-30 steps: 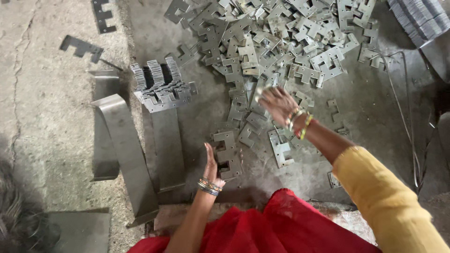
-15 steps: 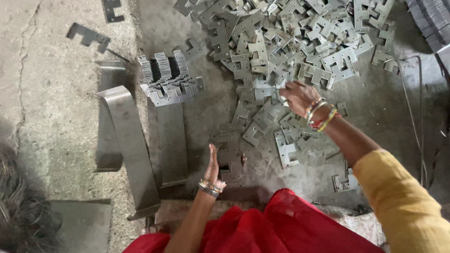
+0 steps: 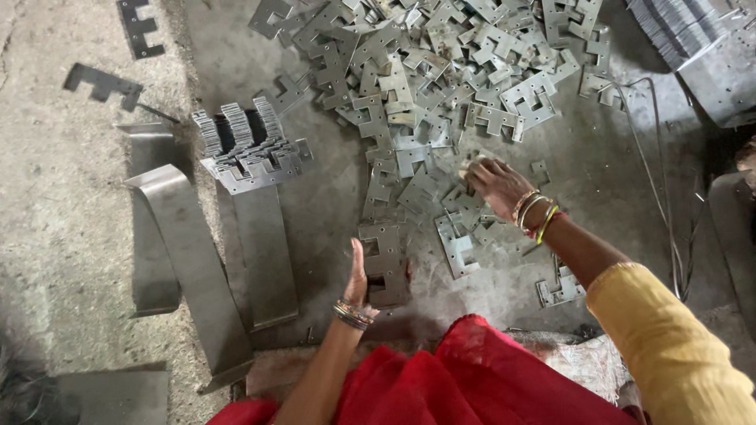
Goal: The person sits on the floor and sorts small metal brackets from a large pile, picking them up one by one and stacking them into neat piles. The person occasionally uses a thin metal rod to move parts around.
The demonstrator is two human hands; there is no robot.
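My left hand [image 3: 358,277] stands on its edge with fingers straight, pressed against the left side of a small stack of grey E-shaped metal plates [image 3: 385,264] on the floor in front of me. My right hand [image 3: 496,182], with bangles on the wrist, reaches out over the loose heap of the same plates [image 3: 425,71]. Its fingers curl down onto scattered plates at the heap's near edge; whether it grips one is hidden by the hand.
A neat upright pack of plates [image 3: 246,145] sits on long bent metal strips [image 3: 193,260] at left. Two dark E-shaped plates [image 3: 102,83] lie on the concrete at far left. A thin wire [image 3: 657,181] loops at right beside stacked sheets [image 3: 677,31].
My right hand has drawn back toward me from the heap to its near edge. The left hand has stayed against the small stack.
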